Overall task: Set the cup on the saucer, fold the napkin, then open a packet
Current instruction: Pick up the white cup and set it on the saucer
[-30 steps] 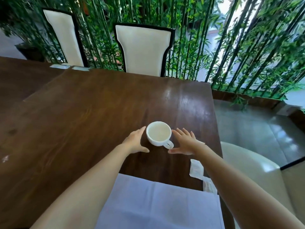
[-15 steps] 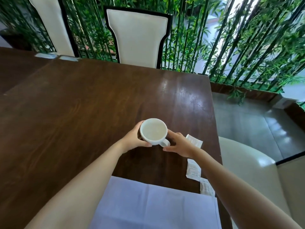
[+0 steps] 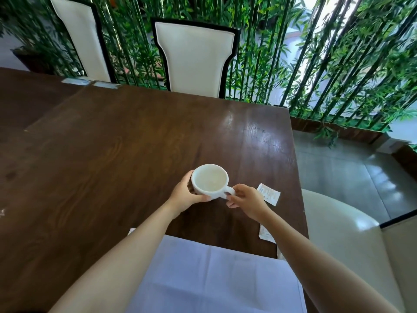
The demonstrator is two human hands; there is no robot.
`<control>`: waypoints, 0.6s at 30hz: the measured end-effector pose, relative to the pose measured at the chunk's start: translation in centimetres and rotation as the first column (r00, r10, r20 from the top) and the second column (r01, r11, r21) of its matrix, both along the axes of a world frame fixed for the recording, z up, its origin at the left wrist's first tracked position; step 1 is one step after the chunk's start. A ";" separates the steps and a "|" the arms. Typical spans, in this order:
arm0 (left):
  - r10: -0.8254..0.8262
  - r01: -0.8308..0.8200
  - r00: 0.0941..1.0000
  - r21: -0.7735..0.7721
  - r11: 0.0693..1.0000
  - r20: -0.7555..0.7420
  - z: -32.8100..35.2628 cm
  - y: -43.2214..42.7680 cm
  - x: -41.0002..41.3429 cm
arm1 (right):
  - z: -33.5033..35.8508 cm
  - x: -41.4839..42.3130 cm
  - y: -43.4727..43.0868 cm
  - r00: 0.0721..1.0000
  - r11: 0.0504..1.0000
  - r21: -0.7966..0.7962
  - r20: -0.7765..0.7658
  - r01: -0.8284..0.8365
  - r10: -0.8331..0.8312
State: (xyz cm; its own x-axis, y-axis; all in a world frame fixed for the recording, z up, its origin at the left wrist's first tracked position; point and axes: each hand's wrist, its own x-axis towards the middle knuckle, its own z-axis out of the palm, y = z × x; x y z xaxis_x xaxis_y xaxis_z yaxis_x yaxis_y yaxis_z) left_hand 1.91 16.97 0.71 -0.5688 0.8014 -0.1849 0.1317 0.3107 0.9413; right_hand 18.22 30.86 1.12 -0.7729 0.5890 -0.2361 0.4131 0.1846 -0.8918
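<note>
bamboo screening and pale chairs behind a dark wooden surface (image 3: pixel 112 154), with the cup in both hands and no saucer in sight

nothing of the task looks finished yet: the white cup (image 3: pixel 210 180) appears empty and is held over the surface near its right side; whether its base touches the wood cannot be told, and the saucer it should go on does not show in this view. the pale napkin (image 3: pixel 214 279) lies spread flat at the near edge, unfolded, and a small packet (image 3: pixel 269 193) lies unopened just beyond the right hand, a second packet (image 3: pixel 266 233) beside the right forearm. the left hand (image 3: pixel 184 196) is wrapped around the cup's left wall, thumb under the near side; the right hand (image 3: pixel 246 199) is pinched on the handle, both forearms reaching forward from the body.
</note>
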 end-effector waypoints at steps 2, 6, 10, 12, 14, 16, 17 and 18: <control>0.014 -0.014 1.000 0.006 1.000 -0.026 0.9 -0.8 0.0 | 0.8 -0.1 -0.7 1.000 1.000 -0.025 -0.017 -0.002 0.002; 0.022 -0.018 0.997 0.052 0.998 -0.079 3.3 -3.0 -0.6 | 3.1 -0.8 -2.4 0.999 0.999 0.010 -0.029 -0.036 0.036; 0.073 -0.058 0.987 0.106 0.993 -0.145 6.4 -6.2 -1.3 | 6.1 -2.1 -5.1 0.995 0.998 0.031 -0.078 -0.063 0.065; 0.106 -0.082 0.976 0.132 0.988 -0.188 8.2 -8.3 -1.5 | 7.8 -2.9 -6.7 0.992 0.991 0.094 -0.081 -0.090 0.098; 0.145 -0.109 0.961 0.158 0.981 -0.234 10.0 -10.6 -1.9 | 9.7 -3.7 -8.6 0.987 0.981 0.149 -0.090 -0.122 0.136; 0.182 -0.134 0.949 0.192 0.972 -0.256 11.6 -13.3 -2.3 | 11.6 -4.6 -10.8 0.977 0.971 0.175 -0.114 -0.161 0.182; 0.202 -0.150 0.945 0.209 0.966 -0.256 12.4 -14.7 -2.4 | 12.6 -5.1 -12.0 0.971 0.967 0.181 -0.121 -0.182 0.205; 0.222 -0.167 0.942 0.222 0.961 -0.252 13.1 -16.2 -2.6 | 13.5 -5.5 -13.3 0.965 0.963 0.176 -0.126 -0.206 0.229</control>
